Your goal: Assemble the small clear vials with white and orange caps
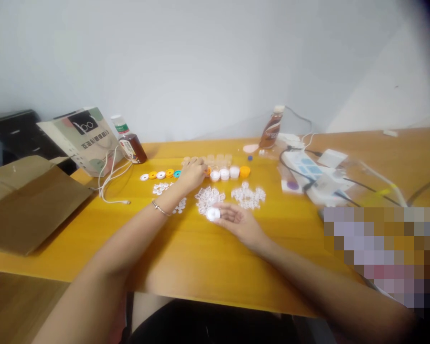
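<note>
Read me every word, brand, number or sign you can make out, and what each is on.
"NESCAFÉ", blurred, so only probable: brown bottle at the back.
Large Chinese-looking characters, too blurred to quote: printed bag.
Label print, too small to read: dark bottle at left.

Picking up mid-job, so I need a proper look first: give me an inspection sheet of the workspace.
Surface: yellow-brown table.
Job's things: row of caps in orange, white and teal; clear pieces behind it; piles of small white parts in front.
Clutter: brown paper bag, printed bag and dark bottle left; drink bottle back right.
Hands: right hand holds a white cap; left hand at the row, grasp hidden.
Cables: white cable left; dark cords around the power strip right.
Surroundings: pale wall behind; lower right pixelated.
</note>
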A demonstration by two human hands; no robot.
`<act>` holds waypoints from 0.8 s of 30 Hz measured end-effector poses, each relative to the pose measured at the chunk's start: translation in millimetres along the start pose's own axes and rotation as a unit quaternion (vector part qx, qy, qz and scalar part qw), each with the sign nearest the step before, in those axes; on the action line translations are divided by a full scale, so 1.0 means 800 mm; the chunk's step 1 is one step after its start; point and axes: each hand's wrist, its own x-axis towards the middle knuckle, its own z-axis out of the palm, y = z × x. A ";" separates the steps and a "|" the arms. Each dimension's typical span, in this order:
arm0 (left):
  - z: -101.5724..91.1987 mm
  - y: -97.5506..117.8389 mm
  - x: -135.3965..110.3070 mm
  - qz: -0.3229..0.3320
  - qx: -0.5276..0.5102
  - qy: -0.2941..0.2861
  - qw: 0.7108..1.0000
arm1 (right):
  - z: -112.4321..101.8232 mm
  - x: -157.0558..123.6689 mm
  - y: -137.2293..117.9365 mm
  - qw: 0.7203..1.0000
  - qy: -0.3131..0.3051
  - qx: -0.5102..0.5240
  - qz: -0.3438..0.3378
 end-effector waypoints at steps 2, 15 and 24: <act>0.004 -0.003 0.002 -0.008 -0.008 0.000 1.000 | 0.000 0.000 0.001 1.000 -0.002 0.003 0.000; -0.049 0.009 -0.070 -0.045 -0.491 0.001 0.870 | 0.001 -0.004 -0.010 0.997 0.058 -0.016 -0.049; -0.043 0.024 -0.141 -0.074 -0.749 -0.060 0.655 | 0.006 -0.007 -0.011 0.994 0.076 -0.003 -0.080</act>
